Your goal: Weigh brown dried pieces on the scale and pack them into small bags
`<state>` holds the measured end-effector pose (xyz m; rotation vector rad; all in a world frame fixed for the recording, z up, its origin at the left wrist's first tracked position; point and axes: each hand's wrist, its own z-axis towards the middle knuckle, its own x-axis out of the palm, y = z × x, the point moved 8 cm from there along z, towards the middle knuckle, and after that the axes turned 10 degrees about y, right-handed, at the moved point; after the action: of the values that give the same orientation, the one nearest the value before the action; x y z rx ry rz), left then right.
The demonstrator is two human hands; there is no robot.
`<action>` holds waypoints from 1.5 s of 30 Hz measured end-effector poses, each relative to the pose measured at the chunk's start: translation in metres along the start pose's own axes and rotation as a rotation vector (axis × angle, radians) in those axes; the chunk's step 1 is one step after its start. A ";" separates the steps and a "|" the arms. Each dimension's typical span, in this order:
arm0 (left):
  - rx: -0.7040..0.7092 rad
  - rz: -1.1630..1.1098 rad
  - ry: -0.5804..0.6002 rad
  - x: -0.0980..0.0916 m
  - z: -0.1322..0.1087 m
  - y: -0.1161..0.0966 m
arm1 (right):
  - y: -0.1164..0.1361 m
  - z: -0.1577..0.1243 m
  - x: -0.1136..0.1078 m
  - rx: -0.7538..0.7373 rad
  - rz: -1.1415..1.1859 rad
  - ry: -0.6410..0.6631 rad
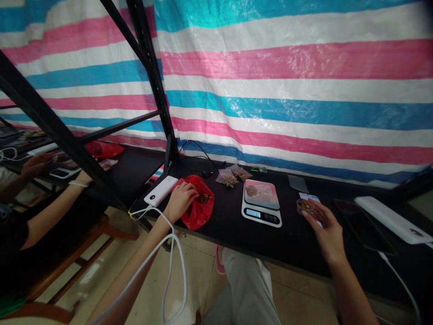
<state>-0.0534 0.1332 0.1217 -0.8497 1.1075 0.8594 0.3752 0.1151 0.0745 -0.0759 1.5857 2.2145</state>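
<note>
Left hand [181,198] grip reaches into red bag [199,212] at table [297,239] front edge; right hand [326,228] grasps small bag [306,205].

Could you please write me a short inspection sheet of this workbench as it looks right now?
Surface: black table, dark top.
Job's things: red bag of brown pieces; digital scale with some pieces on its pan; small clear packet.
Clutter: two filled clear packets; white power bank; long white device.
Hands: left hand reaches into the red bag; right hand holds the small clear packet.
Cables: white cable hangs over the left arm; black cable by the post.
Surroundings: striped tarp; black rack frame; another person's arms at left.
</note>
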 end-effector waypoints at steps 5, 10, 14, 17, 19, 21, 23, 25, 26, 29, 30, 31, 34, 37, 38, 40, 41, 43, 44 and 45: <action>-0.108 0.144 0.015 0.008 -0.006 0.006 | -0.006 -0.001 0.004 0.012 0.018 0.022; -0.071 -0.002 0.127 0.013 -0.011 -0.006 | -0.010 -0.003 0.002 0.010 0.013 0.040; -0.021 -0.263 0.132 0.005 -0.018 -0.025 | -0.014 -0.005 0.000 0.038 0.025 0.036; 0.073 -0.408 0.204 0.006 -0.025 -0.045 | -0.012 -0.006 0.002 0.052 0.030 0.038; 0.117 -0.438 0.250 0.009 -0.029 -0.054 | -0.010 -0.006 0.004 0.059 0.035 0.041; 0.128 -0.432 0.270 0.013 -0.034 -0.058 | -0.008 -0.006 0.005 0.066 0.045 0.043; 0.130 -0.411 0.280 0.017 -0.038 -0.061 | -0.007 -0.006 0.006 0.069 0.052 0.043; 0.135 -0.377 0.284 0.019 -0.040 -0.065 | -0.009 -0.007 0.007 0.068 0.051 0.045; 0.131 -0.350 0.277 0.019 -0.041 -0.066 | -0.011 -0.006 0.007 0.065 0.049 0.049; 0.080 -0.226 0.189 0.010 -0.041 -0.067 | -0.015 -0.006 0.009 0.055 0.040 0.070; 0.052 -0.181 0.135 0.005 -0.040 -0.067 | -0.016 -0.006 0.009 0.051 0.035 0.076; 0.021 -0.146 0.073 -0.001 -0.040 -0.067 | -0.016 -0.006 0.010 0.049 0.029 0.077; -0.047 -0.117 -0.090 -0.017 -0.037 -0.069 | -0.016 -0.004 0.009 0.048 0.027 0.072; -0.009 -0.175 -0.125 -0.020 -0.024 -0.083 | -0.013 -0.003 0.009 0.046 0.050 0.075; 0.024 -0.201 -0.115 -0.019 -0.017 -0.090 | -0.012 -0.002 0.009 0.045 0.058 0.075; 0.095 -0.258 -0.086 -0.012 0.000 -0.106 | -0.010 -0.001 0.008 0.045 0.071 0.075; 0.131 -0.285 -0.072 -0.008 0.010 -0.114 | -0.010 -0.001 0.008 0.048 0.075 0.076; 0.207 -0.326 -0.038 0.006 0.033 -0.132 | -0.009 0.000 0.009 0.049 0.071 0.086; 0.246 -0.336 -0.020 0.015 0.045 -0.141 | -0.009 0.001 0.009 0.046 0.065 0.092; 0.276 -0.341 0.002 0.025 0.058 -0.149 | -0.008 0.002 0.010 0.041 0.058 0.100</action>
<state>0.1079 0.1261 0.1313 -0.7778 1.0168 0.4119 0.3694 0.1218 0.0646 -0.1320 1.7069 2.2527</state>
